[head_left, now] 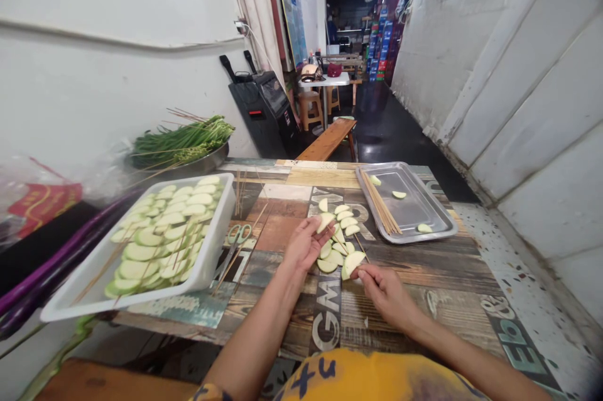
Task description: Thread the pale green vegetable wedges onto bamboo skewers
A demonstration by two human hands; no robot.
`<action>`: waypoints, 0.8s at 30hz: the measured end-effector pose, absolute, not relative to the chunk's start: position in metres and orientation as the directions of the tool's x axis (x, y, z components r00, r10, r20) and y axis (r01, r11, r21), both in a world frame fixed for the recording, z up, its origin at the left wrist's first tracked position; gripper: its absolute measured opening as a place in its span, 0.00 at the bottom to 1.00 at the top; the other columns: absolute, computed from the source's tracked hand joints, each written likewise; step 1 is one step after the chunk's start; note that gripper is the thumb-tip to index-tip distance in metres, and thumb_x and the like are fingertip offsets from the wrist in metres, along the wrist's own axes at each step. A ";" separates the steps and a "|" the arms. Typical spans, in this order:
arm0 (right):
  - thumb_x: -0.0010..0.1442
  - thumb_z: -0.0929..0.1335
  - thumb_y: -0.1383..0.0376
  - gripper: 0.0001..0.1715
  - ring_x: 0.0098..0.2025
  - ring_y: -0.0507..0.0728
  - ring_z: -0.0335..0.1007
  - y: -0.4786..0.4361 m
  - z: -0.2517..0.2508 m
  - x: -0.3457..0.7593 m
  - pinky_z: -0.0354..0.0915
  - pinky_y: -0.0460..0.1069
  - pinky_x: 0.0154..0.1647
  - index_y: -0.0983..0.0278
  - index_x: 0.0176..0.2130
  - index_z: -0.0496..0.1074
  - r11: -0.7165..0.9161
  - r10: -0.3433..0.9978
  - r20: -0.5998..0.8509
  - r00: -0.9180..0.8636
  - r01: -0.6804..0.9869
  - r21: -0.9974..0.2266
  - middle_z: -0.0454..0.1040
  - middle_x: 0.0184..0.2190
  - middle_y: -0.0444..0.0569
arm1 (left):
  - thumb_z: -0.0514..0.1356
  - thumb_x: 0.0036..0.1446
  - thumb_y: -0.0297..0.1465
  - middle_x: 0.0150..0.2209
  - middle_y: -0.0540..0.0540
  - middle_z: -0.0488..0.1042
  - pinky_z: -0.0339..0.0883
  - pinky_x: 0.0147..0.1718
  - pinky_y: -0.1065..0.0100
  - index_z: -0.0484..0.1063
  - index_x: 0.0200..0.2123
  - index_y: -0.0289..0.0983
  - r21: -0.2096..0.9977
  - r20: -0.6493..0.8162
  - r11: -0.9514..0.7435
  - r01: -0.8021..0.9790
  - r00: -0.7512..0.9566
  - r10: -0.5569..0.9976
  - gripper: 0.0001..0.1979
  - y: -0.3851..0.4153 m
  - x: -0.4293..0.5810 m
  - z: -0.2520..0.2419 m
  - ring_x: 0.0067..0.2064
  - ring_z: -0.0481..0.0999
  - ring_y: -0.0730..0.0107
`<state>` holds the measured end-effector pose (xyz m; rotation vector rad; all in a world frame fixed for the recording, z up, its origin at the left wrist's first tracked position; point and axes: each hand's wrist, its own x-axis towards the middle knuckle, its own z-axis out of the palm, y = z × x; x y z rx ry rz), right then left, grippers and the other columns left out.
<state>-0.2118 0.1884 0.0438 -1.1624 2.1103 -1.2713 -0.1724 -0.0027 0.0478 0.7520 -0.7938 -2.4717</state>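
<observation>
My left hand (305,244) pinches a pale green vegetable slice (325,221) over a small pile of similar slices (340,239) on the patterned wooden table (424,288). Just below the pile, my right hand (384,288) is closed on a thin bamboo skewer with another slice (352,262) at its tip. The two hands are about a hand's width apart.
A white tray (94,291) full of skewered slices sits at the left, with scissors (238,235) and loose skewers beside it. At the right is a metal tray (414,203) with skewers (380,208) and a few slices. Green stalks (181,142) fill a bowl behind; a wooden bench (330,138) stands beyond.
</observation>
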 end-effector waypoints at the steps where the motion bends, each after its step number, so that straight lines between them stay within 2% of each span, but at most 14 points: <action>1: 0.61 0.57 0.61 0.19 0.25 0.51 0.61 0.188 0.044 -0.211 0.55 0.44 0.27 0.67 0.30 0.70 0.231 -0.819 0.068 -0.570 -0.436 -0.870 0.67 0.22 0.45 | 0.57 0.53 0.22 0.31 0.43 0.75 0.72 0.37 0.66 0.65 0.29 0.32 0.627 -0.359 -0.744 0.229 -0.763 -0.538 0.02 -0.002 -0.172 0.048 0.34 0.77 0.67; 12: 0.61 0.58 0.60 0.18 0.25 0.51 0.59 0.184 0.046 -0.214 0.55 0.44 0.25 0.67 0.30 0.70 0.212 -0.788 0.106 -0.606 -0.429 -0.878 0.65 0.21 0.44 | 0.63 0.47 0.25 0.32 0.41 0.76 0.71 0.39 0.63 0.65 0.29 0.32 0.634 -0.358 -0.760 0.139 -0.819 -0.448 0.07 0.015 -0.174 0.042 0.37 0.77 0.64; 18: 0.61 0.58 0.60 0.18 0.23 0.50 0.58 0.181 0.039 -0.221 0.53 0.43 0.23 0.67 0.30 0.69 0.220 -0.747 0.153 -0.648 -0.457 -0.862 0.65 0.20 0.44 | 0.66 0.42 0.28 0.26 0.49 0.72 0.70 0.29 0.71 0.67 0.28 0.32 0.698 -0.329 -0.714 0.055 -0.861 -0.389 0.11 0.037 -0.173 0.046 0.27 0.73 0.75; 22: 0.62 0.58 0.60 0.17 0.23 0.50 0.59 0.183 0.036 -0.227 0.54 0.43 0.23 0.66 0.30 0.69 0.193 -0.730 0.209 -0.650 -0.490 -0.850 0.65 0.20 0.44 | 0.64 0.46 0.34 0.34 0.45 0.74 0.69 0.32 0.68 0.69 0.36 0.34 0.735 -0.257 -0.675 0.059 -0.898 -0.358 0.14 0.046 -0.173 0.049 0.33 0.73 0.71; 24: 0.62 0.58 0.60 0.17 0.24 0.50 0.60 0.184 0.035 -0.230 0.55 0.43 0.24 0.67 0.31 0.69 0.186 -0.718 0.221 -0.659 -0.489 -0.852 0.66 0.21 0.45 | 0.60 0.50 0.38 0.39 0.42 0.73 0.68 0.37 0.64 0.69 0.42 0.35 0.806 -0.211 -0.586 0.082 -0.886 -0.414 0.18 0.042 -0.173 0.047 0.37 0.73 0.68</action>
